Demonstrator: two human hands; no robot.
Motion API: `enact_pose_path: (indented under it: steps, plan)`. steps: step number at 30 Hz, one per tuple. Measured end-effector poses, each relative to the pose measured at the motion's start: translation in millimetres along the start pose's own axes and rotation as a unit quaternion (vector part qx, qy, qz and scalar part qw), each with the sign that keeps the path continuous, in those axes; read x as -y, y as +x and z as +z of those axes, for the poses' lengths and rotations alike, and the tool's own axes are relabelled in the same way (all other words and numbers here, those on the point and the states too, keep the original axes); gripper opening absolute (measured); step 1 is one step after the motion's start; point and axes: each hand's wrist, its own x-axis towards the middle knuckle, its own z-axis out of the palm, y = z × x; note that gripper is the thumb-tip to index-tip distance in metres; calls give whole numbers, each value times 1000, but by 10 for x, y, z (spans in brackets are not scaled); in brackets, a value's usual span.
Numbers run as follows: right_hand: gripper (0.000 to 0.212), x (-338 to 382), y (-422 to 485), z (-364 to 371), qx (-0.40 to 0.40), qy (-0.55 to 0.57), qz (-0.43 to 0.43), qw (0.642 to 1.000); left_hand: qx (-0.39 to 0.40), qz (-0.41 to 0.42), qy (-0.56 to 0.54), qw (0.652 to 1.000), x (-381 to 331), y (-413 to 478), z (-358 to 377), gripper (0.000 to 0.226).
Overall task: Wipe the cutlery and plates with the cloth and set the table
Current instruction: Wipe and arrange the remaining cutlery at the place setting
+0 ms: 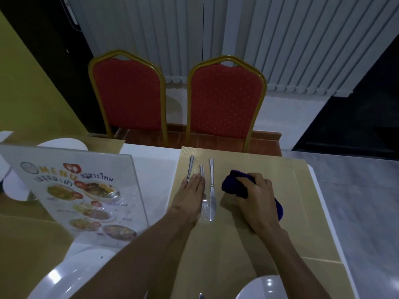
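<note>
The left hand [191, 190], fingers straight and pressed together, half hides the fork [204, 203] mid-frame. The right hand [258, 198] grips the cloth [234, 186] with curled fingers.

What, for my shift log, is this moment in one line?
left hand: flat, touching fork | right hand: grips cloth | knife: on mat, beside fork

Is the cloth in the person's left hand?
No, the right hand grips the dark cloth, while the left hand lies flat on the cutlery.
</note>
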Motion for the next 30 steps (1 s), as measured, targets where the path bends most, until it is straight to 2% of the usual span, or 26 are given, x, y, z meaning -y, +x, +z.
enact_pose_path:
  steps: [3,7,10,20,25,30]
  plan:
    - [55,-24,75,12,-12,-6,-8,1000,9,1,6,1000,32,59,-128,97]
    - [53,-47,122,39,-17,-11,-18,1000,-4,-11,-66,998,62,40,-212,85]
    - [53,-43,129,59,-20,-2,-24,1000,6,-25,-99,995,82,-15,-229,92]
    - [51,-42,121,88,-23,-13,-23,999,10,-29,-91,995,91,-124,-269,88]
    - [51,-38,132,94,-21,-18,-20,999,27,3,-76,997,27,75,-225,61]
    - [51,-46,147,83,-20,-16,-20,999,23,21,-39,999,136,70,-51,69]
